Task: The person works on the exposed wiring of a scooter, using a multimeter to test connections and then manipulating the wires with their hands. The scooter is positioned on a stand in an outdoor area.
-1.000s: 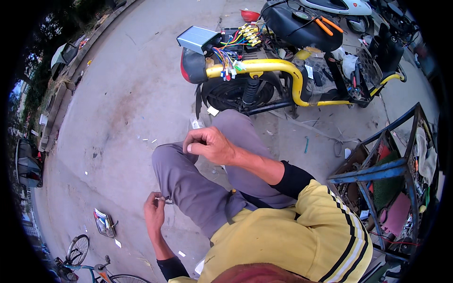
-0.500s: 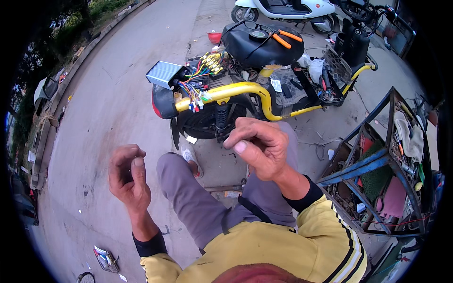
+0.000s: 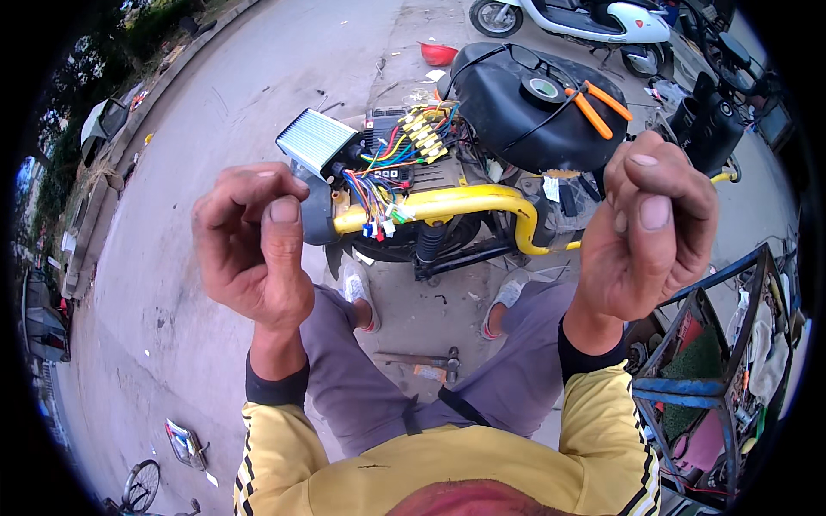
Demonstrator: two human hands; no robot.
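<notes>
A yellow-framed electric scooter (image 3: 465,199) stands sideways before me. On its rear deck are a silver finned controller box (image 3: 311,138), coloured wires with plugs (image 3: 380,215) and a yellow connector block (image 3: 423,133). Orange-handled pliers (image 3: 589,110) lie on the black seat (image 3: 508,129). My left hand (image 3: 256,241) is raised left of the controller, fingers curled shut, with nothing visible in them. My right hand (image 3: 654,224) is raised at the scooter's right, fingers bunched shut; whatever they might hold is hidden.
A hammer (image 3: 413,357) lies between my legs. A blue metal rack of clutter (image 3: 680,383) is close right. A tray of tools (image 3: 185,445) and a bicycle (image 3: 140,486) are lower left. A white scooter (image 3: 576,21) and red bowl (image 3: 437,53) are beyond; a curb (image 3: 129,129) runs left.
Both my hands have risen from around my knees and moved apart, toward either side of the scooter. My legs are further apart, showing both shoes and the hammer.
</notes>
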